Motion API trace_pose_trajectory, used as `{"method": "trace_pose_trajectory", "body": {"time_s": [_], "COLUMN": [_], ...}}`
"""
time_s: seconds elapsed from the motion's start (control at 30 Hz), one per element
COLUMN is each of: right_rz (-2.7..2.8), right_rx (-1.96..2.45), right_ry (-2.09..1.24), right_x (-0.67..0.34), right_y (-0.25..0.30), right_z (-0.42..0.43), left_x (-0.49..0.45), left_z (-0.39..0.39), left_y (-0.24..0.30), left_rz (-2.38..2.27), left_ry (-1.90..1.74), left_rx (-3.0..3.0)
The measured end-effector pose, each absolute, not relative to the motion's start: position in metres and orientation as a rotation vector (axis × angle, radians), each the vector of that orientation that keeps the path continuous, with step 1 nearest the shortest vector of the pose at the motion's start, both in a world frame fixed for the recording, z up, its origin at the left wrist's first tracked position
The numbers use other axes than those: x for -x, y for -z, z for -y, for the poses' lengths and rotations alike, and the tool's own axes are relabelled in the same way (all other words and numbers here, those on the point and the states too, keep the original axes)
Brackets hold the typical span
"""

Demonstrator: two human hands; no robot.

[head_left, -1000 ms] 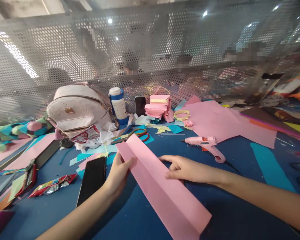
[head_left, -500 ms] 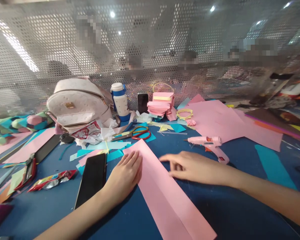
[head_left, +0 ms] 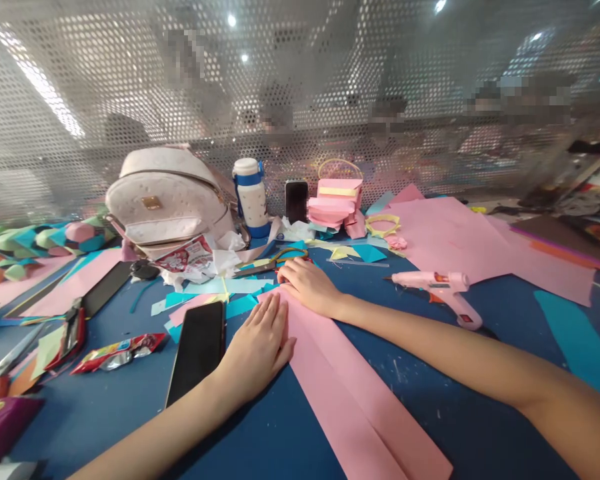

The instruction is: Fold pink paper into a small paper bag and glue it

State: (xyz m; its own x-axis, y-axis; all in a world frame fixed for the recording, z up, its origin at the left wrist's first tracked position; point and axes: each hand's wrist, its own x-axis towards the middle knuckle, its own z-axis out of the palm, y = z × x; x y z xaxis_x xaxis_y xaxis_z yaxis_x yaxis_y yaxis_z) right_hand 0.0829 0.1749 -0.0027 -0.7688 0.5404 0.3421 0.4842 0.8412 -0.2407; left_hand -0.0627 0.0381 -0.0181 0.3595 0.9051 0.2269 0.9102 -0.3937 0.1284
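Note:
A long folded strip of pink paper (head_left: pixel 340 373) lies slantwise on the blue table, its fold running lengthwise. My left hand (head_left: pixel 260 337) rests flat on its far left edge, fingers stretched out. My right hand (head_left: pixel 310 287) reaches across the strip's far end, fingers curled down. Those fingertips cover part of the scissors (head_left: pixel 265 267) with red handles. Whether they grip the handle or press on paper is hidden. Left of my left hand lies a black phone (head_left: pixel 197 350). A pink glue gun (head_left: pixel 440 287) lies right of my right hand.
Behind stand a white backpack (head_left: pixel 173 193), a bottle (head_left: pixel 251 200), another phone (head_left: pixel 297 201) and a pink paper bag (head_left: pixel 335 203). Large pink sheets (head_left: pixel 460 240) lie right. A snack wrapper (head_left: pixel 120 353) and red-handled pliers (head_left: pixel 70 337) are left. A perforated screen (head_left: pixel 300 80) closes the back.
My right hand has moved left and away from me, from beside the strip's right edge to its far end by the scissors. My left hand stays on the paper. The view has shifted slightly.

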Motion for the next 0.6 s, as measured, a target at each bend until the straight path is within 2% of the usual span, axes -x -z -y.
{"method": "trace_pose_trajectory", "body": {"time_s": [0.6], "right_rz": [2.619], "right_rx": [0.757], "right_ry": [-0.078], "right_x": [-0.086], "right_y": [0.012], "right_z": [-0.170], "left_x": [0.064], "left_z": [-0.039], "left_y": [0.011], "left_rz": [1.611], "left_ry": [0.333], "left_rx": [2.579]}}
